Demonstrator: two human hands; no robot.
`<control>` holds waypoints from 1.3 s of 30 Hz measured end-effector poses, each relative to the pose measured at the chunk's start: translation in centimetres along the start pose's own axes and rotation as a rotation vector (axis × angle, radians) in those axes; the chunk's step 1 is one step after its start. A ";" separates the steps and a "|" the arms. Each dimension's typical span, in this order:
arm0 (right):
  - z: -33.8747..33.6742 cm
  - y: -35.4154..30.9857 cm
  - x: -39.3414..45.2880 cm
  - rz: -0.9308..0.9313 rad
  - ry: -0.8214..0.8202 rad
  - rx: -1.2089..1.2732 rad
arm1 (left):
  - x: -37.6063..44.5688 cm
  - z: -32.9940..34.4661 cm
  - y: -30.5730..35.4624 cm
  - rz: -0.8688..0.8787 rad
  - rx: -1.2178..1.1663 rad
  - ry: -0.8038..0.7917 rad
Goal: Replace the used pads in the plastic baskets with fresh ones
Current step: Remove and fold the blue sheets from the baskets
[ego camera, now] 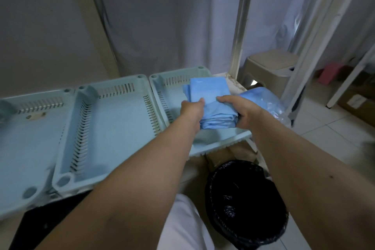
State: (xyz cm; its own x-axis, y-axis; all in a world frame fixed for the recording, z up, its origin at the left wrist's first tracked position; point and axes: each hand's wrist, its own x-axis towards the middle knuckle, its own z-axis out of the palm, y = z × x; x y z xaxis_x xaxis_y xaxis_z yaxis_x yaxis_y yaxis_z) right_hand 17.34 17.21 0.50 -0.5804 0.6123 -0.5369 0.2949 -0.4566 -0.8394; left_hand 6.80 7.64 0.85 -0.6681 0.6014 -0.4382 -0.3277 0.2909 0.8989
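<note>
Risk, stack: the folded blue pads (211,105) are held as one thick stack. My guess is that pulling one free could drag several layers along or let the bundle splay open, since the sheets look thin and slippery.
Risk, bin: the black-lined bin (246,203) sits at 6 o'clock from the stack, just under the shelf edge. A dropped fresh pad would likely land in it and be spoiled.
Risk, basket edge: the right basket (162,95) overhangs the near edge of its shelf. A hard press while laying a pad might tip it forward.
Risk, bag: the clear bag of blue pads (265,98) lies at 3 o'clock of the stack, touching the right wrist. An elbow swing could knock it to the floor.
Left hand (191,107): fingers curled round the left side of the stack, at its 9 o'clock, thumb on top, pinching the upper layers.
Right hand (239,109): fingers curled over the top and right edge of the stack, at its 3 o'clock, gripping the whole bundle.
Pads, place: above the right basket, lifted slightly or resting on its floor; I cannot tell which.
Middle basket (113,128): at 9 o'clock of the stack, floor bare, no pad seen.
Left basket (26,140): further toward 9 o'clock, also bare.
Stage: judged early, with fresh pads not yet laid in any basket.
</note>
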 end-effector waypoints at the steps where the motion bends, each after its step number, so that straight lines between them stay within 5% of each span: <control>1: -0.5 0.3 -1.1 -0.015 0.000 0.001 | -1.4 0.3 -0.1 0.017 0.001 -0.005; 12: -8.2 8.6 -11.9 -0.063 0.046 0.130 | -11.6 6.3 -6.5 0.086 0.110 -0.141; 18: -11.5 17.7 -12.8 0.222 0.085 0.174 | -12.2 7.8 -14.9 -0.179 0.190 -0.320; 24: -9.8 23.4 -7.6 0.409 0.152 0.187 | -7.9 5.8 -20.1 -0.523 0.322 -0.223; 31: -9.2 27.8 -2.5 0.394 0.367 0.270 | -3.0 7.0 -24.2 -0.347 0.386 -0.223; 39: -8.9 30.7 0.2 0.310 0.521 0.399 | -0.9 6.3 -26.4 -0.339 0.398 -0.305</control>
State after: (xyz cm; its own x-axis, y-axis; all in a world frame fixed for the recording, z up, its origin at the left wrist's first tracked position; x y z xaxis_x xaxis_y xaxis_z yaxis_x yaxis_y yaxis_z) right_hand 33.05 9.09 -26.17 -0.0485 0.5992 -0.7992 0.0304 -0.7988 -0.6008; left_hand 20.27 4.11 -22.46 -0.3289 0.5958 -0.7327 -0.1744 0.7242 0.6671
